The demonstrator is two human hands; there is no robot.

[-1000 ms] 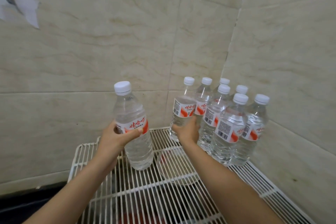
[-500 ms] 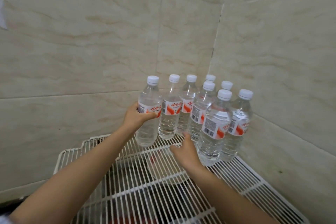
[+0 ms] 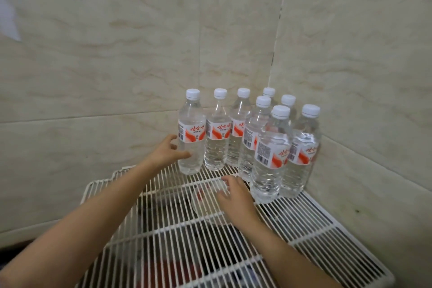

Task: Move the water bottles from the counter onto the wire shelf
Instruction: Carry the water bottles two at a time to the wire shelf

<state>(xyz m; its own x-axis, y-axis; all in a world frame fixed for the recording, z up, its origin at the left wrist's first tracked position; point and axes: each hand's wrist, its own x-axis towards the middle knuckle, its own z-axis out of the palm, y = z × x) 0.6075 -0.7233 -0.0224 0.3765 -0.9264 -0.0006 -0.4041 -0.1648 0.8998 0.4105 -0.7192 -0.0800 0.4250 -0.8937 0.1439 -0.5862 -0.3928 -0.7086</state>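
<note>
Pale marbled wall tiles [image 3: 117,54] meet in a corner, and a white wire shelf [image 3: 304,229] is pushed into that corner. Eight water bottles [image 3: 271,154] stand upright on the shelf, packed close together at the back right. All have white caps and red-and-white labels. Four form a row along the back wall, and the others stand in front of them, against the right-hand wall.

The leftmost bottle [image 3: 191,147] stands at the open end of the back row, just beside its neighbour. The left hand [image 3: 164,152] is at this bottle's left side, level with the bottom edge of the label. Its fingers [image 3: 173,139] are spread and only loosely curved, not wrapped round the bottle. The thumb [image 3: 183,154] lies across the front of the clear plastic. Whether it touches the bottle cannot be told.

The right hand [image 3: 236,196] hovers low over the wires, just left of the nearest bottle [image 3: 268,170]. Its fingers [image 3: 225,180] are relaxed, slightly parted and hold nothing.

Beneath the wires, under the right hand, a round see-through thing [image 3: 205,208] shows through, with dark and red shapes lower down that are too blurred to name. A blurred white scrap [image 3: 9,14] is stuck on the wall at upper left.
</note>
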